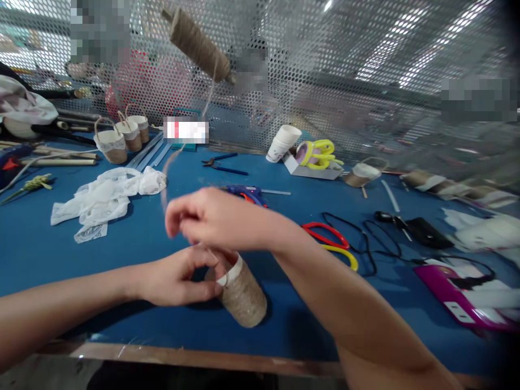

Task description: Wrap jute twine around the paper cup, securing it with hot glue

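A paper cup wrapped in brown twine (245, 298) lies tilted on the blue table, its white rim toward my left hand (182, 276). The left thumb and fingers pinch that rim, with a thin strand showing near the fingertips. Just above the cup's mouth is my right hand (211, 216), slightly blurred, its fingers curled closed where the loose twine (166, 184) meets them. This strand hangs from a large twine spool (199, 46) on the mesh panel. My right hand and forearm cover part of the cup's mouth.
White lace (109, 197) and small twine baskets (111, 146) lie left. Behind my hands are pliers (227, 165) and a blue glue gun (247, 190). Red-handled scissors (329, 233), black cords and a magenta power strip (450, 300) are right. White cups (282, 143) stand at the back.
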{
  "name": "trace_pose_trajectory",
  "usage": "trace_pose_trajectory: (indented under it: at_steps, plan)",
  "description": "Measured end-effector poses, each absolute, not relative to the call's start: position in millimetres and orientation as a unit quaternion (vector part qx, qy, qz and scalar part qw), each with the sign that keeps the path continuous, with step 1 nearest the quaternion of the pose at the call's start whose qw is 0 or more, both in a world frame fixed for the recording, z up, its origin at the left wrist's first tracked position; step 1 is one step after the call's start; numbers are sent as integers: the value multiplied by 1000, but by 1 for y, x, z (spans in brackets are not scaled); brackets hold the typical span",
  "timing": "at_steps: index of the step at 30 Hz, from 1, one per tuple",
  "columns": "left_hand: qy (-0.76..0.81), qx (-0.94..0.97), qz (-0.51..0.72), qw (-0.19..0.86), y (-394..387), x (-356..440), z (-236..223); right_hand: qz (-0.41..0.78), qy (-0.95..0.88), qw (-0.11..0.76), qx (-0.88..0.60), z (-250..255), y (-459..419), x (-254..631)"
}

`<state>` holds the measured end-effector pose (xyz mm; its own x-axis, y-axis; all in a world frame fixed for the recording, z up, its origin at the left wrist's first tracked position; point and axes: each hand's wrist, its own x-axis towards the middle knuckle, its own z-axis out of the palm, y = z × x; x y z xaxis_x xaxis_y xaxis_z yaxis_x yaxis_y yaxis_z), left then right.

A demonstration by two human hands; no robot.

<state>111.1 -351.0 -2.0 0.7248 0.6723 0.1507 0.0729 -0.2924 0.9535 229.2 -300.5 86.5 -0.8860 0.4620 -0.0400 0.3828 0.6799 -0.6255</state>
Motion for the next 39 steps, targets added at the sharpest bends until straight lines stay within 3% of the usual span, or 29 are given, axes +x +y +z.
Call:
trace_pose_trajectory:
  at_steps: [3, 10, 13, 18, 26, 30, 35, 39]
  plan:
    - [226, 758, 282, 543, -346, 112, 0, 279, -897, 97, -330, 74, -267, 228]
    - [275, 724, 320, 546, -332, 108, -4, 49, -833, 117, -539, 44, -227, 281]
    - [285, 732, 328, 526, -328, 105, -7, 28, -799, 96, -593, 32, -221, 311]
    - [298, 756, 336, 476, -323, 100, -9, 76, -767, 75, -633, 9, -217, 326]
    - [307, 788, 339, 412, -318, 98, -9, 171, -680, 229, -676, 8, -226, 332]
    - [298, 793, 338, 410, -317, 97, -9, 273, -663, 287, -635, 27, -254, 342]
    - [298, 792, 341, 409, -315, 95, -10, 498, -612, 307, -532, 43, -294, 344]
    - [302, 786, 363, 398, -312, 93, -13, 532, -643, 290, -468, 44, -313, 339]
